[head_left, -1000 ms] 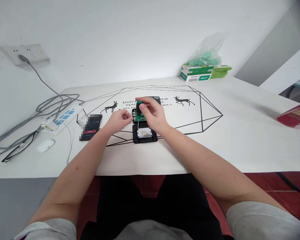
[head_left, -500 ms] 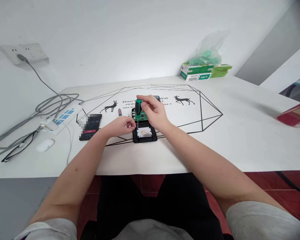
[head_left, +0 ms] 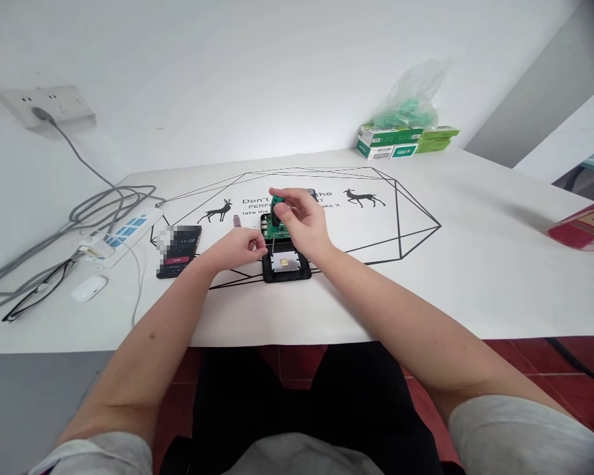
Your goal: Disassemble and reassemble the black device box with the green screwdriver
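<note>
My right hand (head_left: 304, 221) is closed round the green and black handle of a screwdriver (head_left: 278, 211), held upright with its thin shaft pointing down. Its tip meets the upper left part of an opened black device case (head_left: 303, 270). Inside the case lie a silvery plate with a gold square (head_left: 284, 262) and, behind it, a green circuit board (head_left: 268, 229). My left hand (head_left: 242, 249) is at the case's left edge, thumb and fingertips pinched together; whatever is between them is too small to make out.
A phone (head_left: 179, 251) lies left of my left hand, with a power strip (head_left: 129, 234), glasses (head_left: 39, 290) and a white earbud case (head_left: 90, 288) beyond. A small screwdriver (head_left: 236, 221) lies behind. Green boxes (head_left: 389, 138) stand at the back right, a red box (head_left: 584, 225) far right.
The screwdriver handle has shifted and turned slightly in my right hand, its top now more covered by the fingers. My left hand has moved very slightly left.
</note>
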`<state>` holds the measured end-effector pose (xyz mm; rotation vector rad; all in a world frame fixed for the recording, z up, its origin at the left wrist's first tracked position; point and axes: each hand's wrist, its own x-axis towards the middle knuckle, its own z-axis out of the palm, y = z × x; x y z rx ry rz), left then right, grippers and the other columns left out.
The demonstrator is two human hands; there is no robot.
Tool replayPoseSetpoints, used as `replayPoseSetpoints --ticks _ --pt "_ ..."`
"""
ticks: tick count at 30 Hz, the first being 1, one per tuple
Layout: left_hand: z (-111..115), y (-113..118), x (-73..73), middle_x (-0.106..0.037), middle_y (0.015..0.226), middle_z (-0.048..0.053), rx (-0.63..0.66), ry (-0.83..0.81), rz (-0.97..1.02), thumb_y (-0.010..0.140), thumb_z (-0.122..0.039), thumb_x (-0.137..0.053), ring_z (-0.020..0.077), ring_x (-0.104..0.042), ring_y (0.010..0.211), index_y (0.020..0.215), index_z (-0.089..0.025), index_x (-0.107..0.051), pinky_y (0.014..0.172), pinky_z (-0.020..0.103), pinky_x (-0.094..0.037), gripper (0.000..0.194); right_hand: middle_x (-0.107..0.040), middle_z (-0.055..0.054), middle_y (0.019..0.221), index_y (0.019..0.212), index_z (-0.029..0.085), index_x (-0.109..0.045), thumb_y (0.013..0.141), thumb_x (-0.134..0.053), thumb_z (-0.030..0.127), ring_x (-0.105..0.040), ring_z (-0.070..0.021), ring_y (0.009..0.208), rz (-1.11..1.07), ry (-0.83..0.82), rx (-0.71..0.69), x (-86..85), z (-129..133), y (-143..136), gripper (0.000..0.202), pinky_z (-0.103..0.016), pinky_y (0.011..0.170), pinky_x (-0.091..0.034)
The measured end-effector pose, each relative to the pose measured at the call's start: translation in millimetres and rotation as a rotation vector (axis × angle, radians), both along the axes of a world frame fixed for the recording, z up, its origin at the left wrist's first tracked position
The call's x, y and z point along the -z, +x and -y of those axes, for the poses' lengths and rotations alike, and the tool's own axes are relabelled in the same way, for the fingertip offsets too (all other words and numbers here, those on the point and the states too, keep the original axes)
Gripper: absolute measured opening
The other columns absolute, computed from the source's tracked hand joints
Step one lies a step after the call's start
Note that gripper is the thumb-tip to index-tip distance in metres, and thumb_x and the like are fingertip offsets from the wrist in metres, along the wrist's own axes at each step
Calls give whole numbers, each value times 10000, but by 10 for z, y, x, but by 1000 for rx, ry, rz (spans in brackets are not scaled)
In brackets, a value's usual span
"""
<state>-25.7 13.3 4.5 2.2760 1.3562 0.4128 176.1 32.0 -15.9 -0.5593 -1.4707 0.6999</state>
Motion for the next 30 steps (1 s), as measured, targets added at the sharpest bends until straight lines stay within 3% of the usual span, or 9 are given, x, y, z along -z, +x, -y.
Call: replayPoseSetpoints --ticks 4,10,17,23,26,30 --pt "-3 -1 1 -647 788 10 3 -14 -13 841 -310 -633 196 -588 752 815 -216 -701 676 314 -466 118 -796 -55 1228 1213 313 -766 1064 -576 542 -704 -235 1076 92 70 38 -6 -9 34 334 -484 994 -578" --pt "2 5 -6 -650 787 10 29 -28 0 801 -253 -630 203 -607 761 854 -217 -715 717 325 -501 107 -681 -35 1018 1222 301 -763 946 -768 515 -599 -200 891 171 115 107 -8 -46 30 350 -408 835 -570" --pt "-12 -15 23 -619 761 -9 16 -50 61 796 -219 -645 184 -601 742 925 -214 -734 759 321 -533 157 -661 -43 1044 1266 336 -778 1057 -592 554 -633 -196 945 119 79 -48 -9 -78 77 355 -414 864 -582" --pt "0 -13 19 -633 755 -14 19 -75 114 773 -214 -635 177 -609 739 898 -218 -734 771 323 -541 159 -649 -59 1283 1138 296 -682 871 -813 622 -657 -192 1034 11 -53 -72 -11 -49 -5 440 -356 786 -611" --pt "-3 -17 32 -650 759 -12 4 -78 127 778 -232 -642 180 -619 740 894 -218 -730 772 327 -542 146 -683 -33 1174 1079 282 -631 835 -859 504 -645 -171 950 -5 -116 -29 -31 -11 -40 402 -317 682 -562" --pt "-18 -15 55 -645 743 -13 -23 -58 175 798 -269 -658 176 -618 729 881 -213 -717 745 315 -537 117 -665 -3 1026 1021 268 -619 795 -881 369 -595 -156 878 16 -102 161 -36 10 -51 360 -312 666 -507"
